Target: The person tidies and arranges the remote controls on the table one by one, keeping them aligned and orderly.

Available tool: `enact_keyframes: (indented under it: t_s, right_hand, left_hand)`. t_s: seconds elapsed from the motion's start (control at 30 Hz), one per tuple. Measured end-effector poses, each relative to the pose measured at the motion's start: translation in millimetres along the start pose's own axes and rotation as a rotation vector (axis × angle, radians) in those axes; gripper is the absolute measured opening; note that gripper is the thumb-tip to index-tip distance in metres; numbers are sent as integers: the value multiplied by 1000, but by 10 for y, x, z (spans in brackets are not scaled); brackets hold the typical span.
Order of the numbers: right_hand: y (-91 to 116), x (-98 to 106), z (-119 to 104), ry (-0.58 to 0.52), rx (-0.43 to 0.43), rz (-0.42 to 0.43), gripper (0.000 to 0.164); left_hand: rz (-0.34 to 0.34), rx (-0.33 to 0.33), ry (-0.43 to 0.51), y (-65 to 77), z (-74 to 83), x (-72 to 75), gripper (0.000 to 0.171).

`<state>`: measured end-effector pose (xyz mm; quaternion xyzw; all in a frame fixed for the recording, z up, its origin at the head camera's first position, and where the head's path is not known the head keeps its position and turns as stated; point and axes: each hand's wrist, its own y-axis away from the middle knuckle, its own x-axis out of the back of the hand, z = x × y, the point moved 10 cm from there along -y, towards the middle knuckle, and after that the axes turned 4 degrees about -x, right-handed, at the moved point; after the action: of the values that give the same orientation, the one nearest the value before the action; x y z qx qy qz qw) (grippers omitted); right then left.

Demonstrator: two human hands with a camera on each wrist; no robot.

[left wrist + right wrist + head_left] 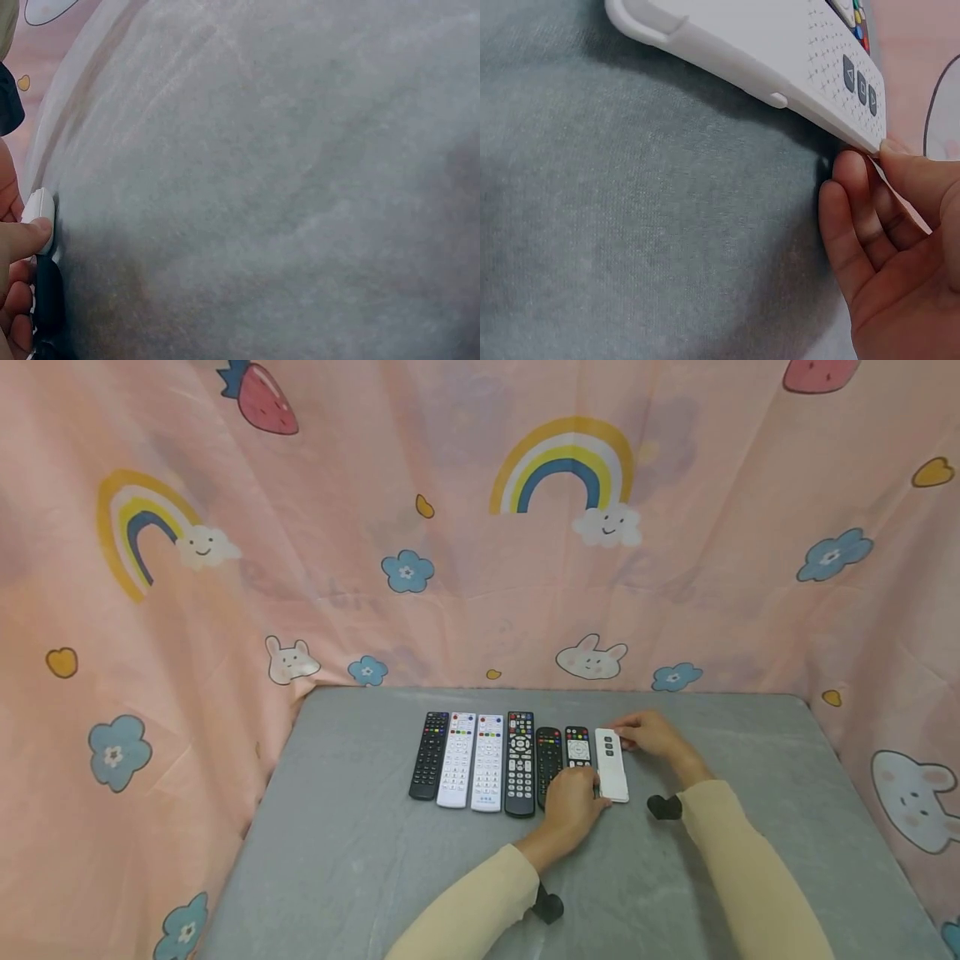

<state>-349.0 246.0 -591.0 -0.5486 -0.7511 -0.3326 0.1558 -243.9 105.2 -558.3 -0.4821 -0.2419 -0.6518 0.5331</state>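
A slim white remote control (pixel 612 768) with three dark buttons stands at the right end of a row of remotes. My right hand (pixel 649 733) pinches its upper right corner; in the right wrist view the thumb and fingertips meet at the corner beside the buttons. My left hand (pixel 572 803) is at its lower left, with the thumb (pixel 34 234) against the remote's near end and the other fingers curled. Beneath the left hand, the lower parts of a small black-and-white remote (pixel 577 745) and a small black remote (pixel 549 756) are partly hidden.
Further left in the row lie a large black remote (pixel 520 768), two white remotes with many buttons (pixel 487 768), and a black remote (pixel 429 758). Grey cloth covers the table (pixel 337 860). A pink patterned curtain (pixel 465 610) hangs behind and at both sides.
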Motion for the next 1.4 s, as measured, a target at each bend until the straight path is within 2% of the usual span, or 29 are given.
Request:
enact_keyframes:
  t_s: [0.5,0.9,1.0,1.13,1.3,1.4]
  right_hand:
    - [36,5,-12,27,-3,69,26]
    - [34,14,-9,47,-23,120,25]
    - [41,14,12,39,-29,118,25]
    - [68,45,14,48,-14,121,26]
    - [147,159,-61,62,23,136,28]
    - [209,251,-129,83,39,156,28]
  left_hand:
    - [-12,12,-30,-8,5,9,31]
    - [-44,27,-16,-23,-18,5,33]
    - [-54,12,12,-32,-22,15,31]
    - [-64,-25,130,-55,-31,145,26]
    - [-59,-129,307,-68,-95,442,25]
    - [-65,-190,361,-43,-207,645,28]
